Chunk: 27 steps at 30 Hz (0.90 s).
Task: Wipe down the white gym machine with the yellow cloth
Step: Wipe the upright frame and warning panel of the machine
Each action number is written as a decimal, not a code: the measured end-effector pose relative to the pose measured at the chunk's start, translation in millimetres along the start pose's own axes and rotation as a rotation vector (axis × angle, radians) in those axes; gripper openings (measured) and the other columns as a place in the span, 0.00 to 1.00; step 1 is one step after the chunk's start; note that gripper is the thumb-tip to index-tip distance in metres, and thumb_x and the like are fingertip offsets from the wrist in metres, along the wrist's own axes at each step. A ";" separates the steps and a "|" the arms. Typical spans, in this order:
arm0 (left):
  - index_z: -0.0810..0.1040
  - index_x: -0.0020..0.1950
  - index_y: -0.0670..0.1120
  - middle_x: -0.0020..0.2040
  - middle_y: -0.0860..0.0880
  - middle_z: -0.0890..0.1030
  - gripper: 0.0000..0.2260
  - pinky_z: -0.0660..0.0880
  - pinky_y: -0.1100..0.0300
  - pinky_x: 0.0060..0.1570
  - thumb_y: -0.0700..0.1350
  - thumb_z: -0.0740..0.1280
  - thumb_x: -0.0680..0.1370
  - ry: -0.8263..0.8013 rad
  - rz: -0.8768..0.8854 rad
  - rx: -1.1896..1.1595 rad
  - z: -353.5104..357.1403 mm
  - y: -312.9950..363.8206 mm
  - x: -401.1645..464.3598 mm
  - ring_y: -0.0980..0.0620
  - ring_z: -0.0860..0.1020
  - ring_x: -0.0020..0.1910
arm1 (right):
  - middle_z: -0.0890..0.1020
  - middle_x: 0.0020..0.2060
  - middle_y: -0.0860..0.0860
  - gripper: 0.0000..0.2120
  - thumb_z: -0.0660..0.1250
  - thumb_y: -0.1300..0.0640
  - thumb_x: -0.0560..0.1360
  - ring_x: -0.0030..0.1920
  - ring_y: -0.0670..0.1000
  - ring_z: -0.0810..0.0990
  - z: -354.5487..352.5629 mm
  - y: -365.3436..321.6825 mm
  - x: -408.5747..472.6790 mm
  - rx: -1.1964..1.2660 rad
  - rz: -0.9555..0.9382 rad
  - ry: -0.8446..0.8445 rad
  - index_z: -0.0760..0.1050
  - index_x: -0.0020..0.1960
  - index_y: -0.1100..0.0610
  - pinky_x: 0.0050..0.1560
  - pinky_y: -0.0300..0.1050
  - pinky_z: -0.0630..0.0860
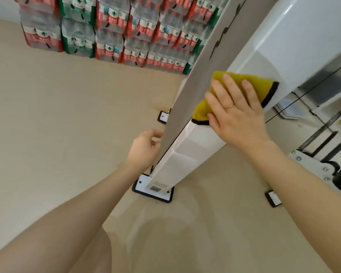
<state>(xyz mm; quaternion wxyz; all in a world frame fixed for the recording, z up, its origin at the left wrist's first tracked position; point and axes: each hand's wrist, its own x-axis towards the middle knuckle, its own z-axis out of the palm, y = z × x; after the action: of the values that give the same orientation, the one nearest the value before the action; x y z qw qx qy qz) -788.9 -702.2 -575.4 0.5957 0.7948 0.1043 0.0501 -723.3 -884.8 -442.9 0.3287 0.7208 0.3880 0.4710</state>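
The white gym machine (195,152) rises as a tall upright column from a black-edged foot plate on the floor. My right hand (236,113) lies flat on the yellow cloth (252,83), a black-trimmed rag pressed against the column's white face at mid height. Part of the cloth hangs below my palm near the column's edge. My left hand (144,148) hovers beside the column's grey side panel (195,79), fingers loosely curled, holding nothing. Its fingertips are hidden behind the panel's edge.
Shrink-wrapped packs of water bottles (110,30) are stacked along the far wall. Beige floor (57,125) spreads to the left. On the right stand a spring (321,129), a cable, a white bracket (311,164) and black machine parts. Another foot plate (273,198) sits on the floor.
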 end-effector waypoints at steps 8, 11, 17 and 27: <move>0.70 0.65 0.45 0.59 0.50 0.72 0.18 0.69 0.69 0.33 0.34 0.59 0.76 -0.162 0.066 0.149 40.7 -50.0 13.2 0.56 0.74 0.39 | 0.69 0.68 0.51 0.22 0.60 0.54 0.71 0.71 0.55 0.58 43.7 -103.4 -61.1 -0.018 -0.171 -0.067 0.69 0.65 0.55 0.73 0.51 0.45; 0.68 0.68 0.46 0.60 0.51 0.72 0.20 0.66 0.71 0.39 0.35 0.59 0.77 -0.186 0.057 0.174 48.3 -74.9 13.3 0.56 0.74 0.44 | 0.62 0.70 0.51 0.25 0.53 0.57 0.73 0.72 0.56 0.52 64.9 -162.7 -95.7 -0.082 -0.246 -0.128 0.62 0.70 0.55 0.74 0.53 0.39; 0.64 0.71 0.48 0.68 0.52 0.70 0.25 0.70 0.64 0.51 0.32 0.56 0.76 -0.228 -0.022 0.009 58.6 -113.7 19.2 0.52 0.73 0.60 | 0.72 0.68 0.51 0.23 0.51 0.59 0.75 0.70 0.51 0.63 70.5 -188.1 -108.5 0.063 -0.332 -0.185 0.66 0.68 0.57 0.74 0.51 0.42; 0.73 0.66 0.53 0.55 0.56 0.79 0.18 0.71 0.67 0.51 0.42 0.66 0.76 -0.154 0.078 -0.074 94.8 -140.6 23.3 0.58 0.76 0.55 | 0.73 0.62 0.53 0.16 0.58 0.54 0.73 0.67 0.54 0.65 71.2 -169.5 -86.1 -0.002 -0.152 -0.009 0.72 0.59 0.55 0.72 0.51 0.48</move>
<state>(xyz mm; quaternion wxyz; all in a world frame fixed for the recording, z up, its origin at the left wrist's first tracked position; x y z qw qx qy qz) -761.8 -747.9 -738.1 0.6284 0.7773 0.0253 0.0159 -721.1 -885.4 -645.9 0.3661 0.6910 0.4396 0.4418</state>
